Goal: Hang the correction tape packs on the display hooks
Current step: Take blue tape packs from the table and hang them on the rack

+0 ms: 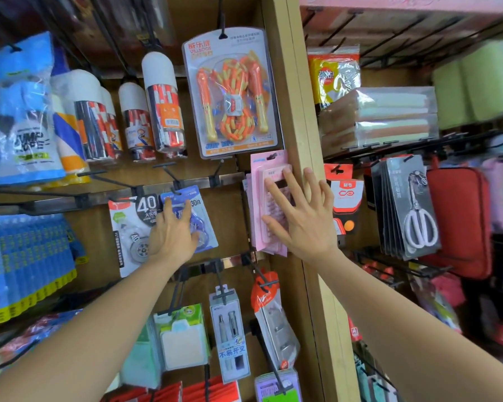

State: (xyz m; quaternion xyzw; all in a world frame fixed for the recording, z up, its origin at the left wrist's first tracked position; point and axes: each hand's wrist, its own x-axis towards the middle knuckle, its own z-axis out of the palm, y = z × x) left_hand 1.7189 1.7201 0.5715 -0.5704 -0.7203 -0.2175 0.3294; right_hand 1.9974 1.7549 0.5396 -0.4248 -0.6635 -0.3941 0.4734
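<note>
A blue correction tape pack (204,216) marked 30m hangs on a black hook (173,181) in the middle row. My left hand (173,230) lies over its front with fingers spread, pressing it. Beside it on the left hangs a white and black pack (128,227) marked 40. A stack of pink correction tape packs (266,175) hangs on a hook to the right, near the wooden post. My right hand (301,219) rests flat on the front pink pack, fingers straight and spread.
An orange jump rope pack (233,94) hangs above. Pen and sticky-note packs (230,332) hang below on more hooks. A wooden post (299,111) divides the panels. Scissors packs (413,207) hang on the right panel. Blue packs (26,262) fill the left.
</note>
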